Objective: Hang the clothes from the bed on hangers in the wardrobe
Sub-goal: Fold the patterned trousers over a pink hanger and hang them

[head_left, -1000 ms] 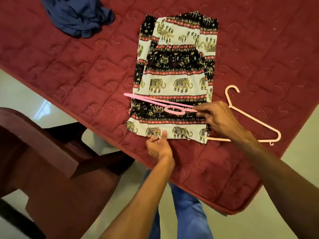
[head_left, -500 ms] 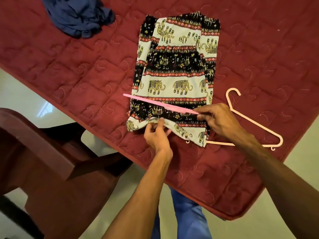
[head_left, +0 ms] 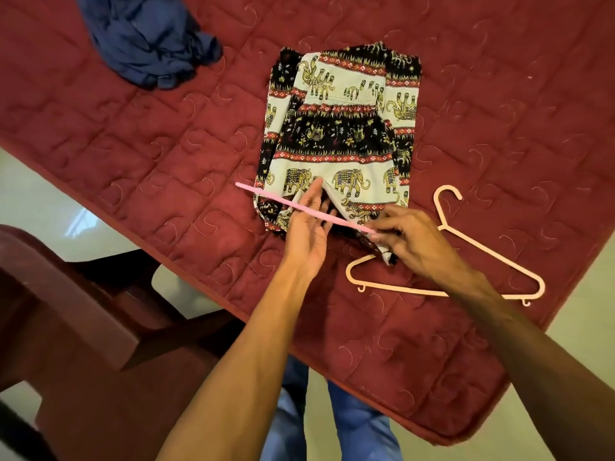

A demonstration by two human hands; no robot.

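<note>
Straight, loosely spread fingers [head_left: 314, 197] of the left hand [head_left: 307, 234] slide beneath the lifted hem of the elephant-print trousers [head_left: 336, 144], passing under the pink hanger [head_left: 276, 199], whose end the right hand [head_left: 416, 242] pinches above the garment's near corner. The trousers lie folded on the maroon quilted bed [head_left: 166, 144], with a pale hanger [head_left: 399, 287] just beside them, a crumpled blue garment [head_left: 149, 38] well apart and a wooden chair [head_left: 66, 311] alongside.

Bare forearms [head_left: 253, 354], blue trousers [head_left: 361, 427]
</note>
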